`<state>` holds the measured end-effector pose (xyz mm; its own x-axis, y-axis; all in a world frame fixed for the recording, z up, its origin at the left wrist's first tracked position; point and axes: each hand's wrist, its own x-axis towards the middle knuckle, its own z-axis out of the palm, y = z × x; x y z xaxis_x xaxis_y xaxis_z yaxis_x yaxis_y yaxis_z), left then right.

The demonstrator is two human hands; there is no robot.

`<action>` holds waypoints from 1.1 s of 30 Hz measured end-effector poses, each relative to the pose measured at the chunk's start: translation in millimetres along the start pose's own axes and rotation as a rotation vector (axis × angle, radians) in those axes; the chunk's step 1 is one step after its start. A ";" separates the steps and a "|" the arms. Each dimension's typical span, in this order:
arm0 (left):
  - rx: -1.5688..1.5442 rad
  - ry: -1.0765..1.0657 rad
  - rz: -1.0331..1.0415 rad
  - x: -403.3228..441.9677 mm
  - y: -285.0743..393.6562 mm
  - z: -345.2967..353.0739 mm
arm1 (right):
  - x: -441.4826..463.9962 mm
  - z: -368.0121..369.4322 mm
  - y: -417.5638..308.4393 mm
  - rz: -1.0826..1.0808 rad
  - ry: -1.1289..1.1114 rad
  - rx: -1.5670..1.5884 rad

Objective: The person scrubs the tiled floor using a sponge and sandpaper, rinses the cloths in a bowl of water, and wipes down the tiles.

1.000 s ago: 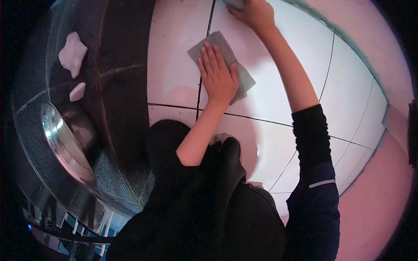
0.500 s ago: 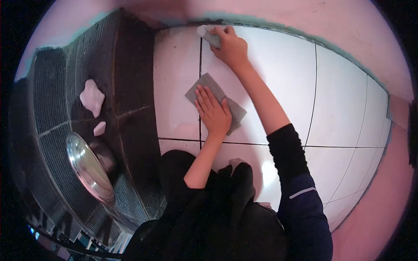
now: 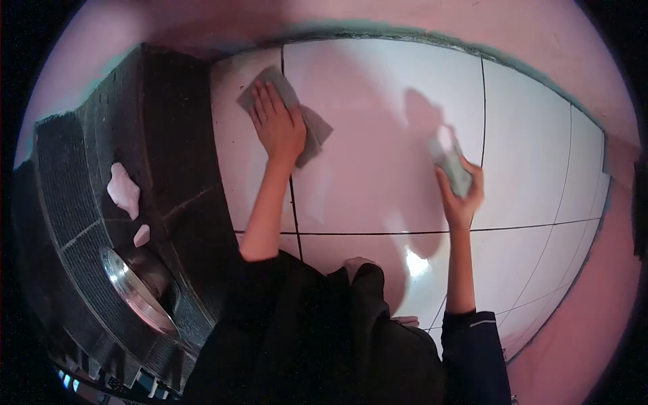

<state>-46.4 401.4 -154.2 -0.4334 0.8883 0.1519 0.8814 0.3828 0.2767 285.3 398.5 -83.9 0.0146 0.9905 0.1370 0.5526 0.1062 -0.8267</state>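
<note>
My left hand (image 3: 280, 135) lies flat, fingers stretched out, on a grey cloth (image 3: 318, 131). The cloth rests on the white tiled floor (image 3: 378, 148) near its left side, and part of it is hidden under my palm. Over to the right, my right hand (image 3: 470, 192) is wrapped round a pale green bottle (image 3: 456, 172) with a white top. The bottle is held tilted above the tiles, its top pointing away from me; it looks a little blurred. Its shadow falls on the floor beside it.
Dark ridged steps (image 3: 179, 148) run along the left. On them lie a crumpled whitish cloth-like piece (image 3: 123, 191), a smaller pinkish piece (image 3: 142, 235) and a shiny metal bowl (image 3: 120, 268). A pink wall (image 3: 540, 47) borders the tiles. My foot (image 3: 364, 262) is on the floor.
My left hand has slid the grey cloth forward and left over the tiles. My right hand has come back from the far wall edge toward the right, still holding the bottle.
</note>
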 end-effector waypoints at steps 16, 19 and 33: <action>-0.181 -0.044 0.434 47.8 140.1 51.7 | -16.9 -12.9 1.7 0.089 0.011 0.176; -0.220 -0.002 0.524 50.8 164.8 62.1 | -18.2 -17.7 7.7 0.079 0.041 0.172; -0.255 -0.159 0.707 -21.8 280.5 77.3 | -16.6 -55.8 6.2 0.106 0.192 0.124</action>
<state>224.8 509.0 -153.3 0.2665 0.9332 0.2412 0.8601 -0.3432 0.3775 335.0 377.8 -60.8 0.2316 0.9631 0.1375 0.4333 0.0244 -0.9009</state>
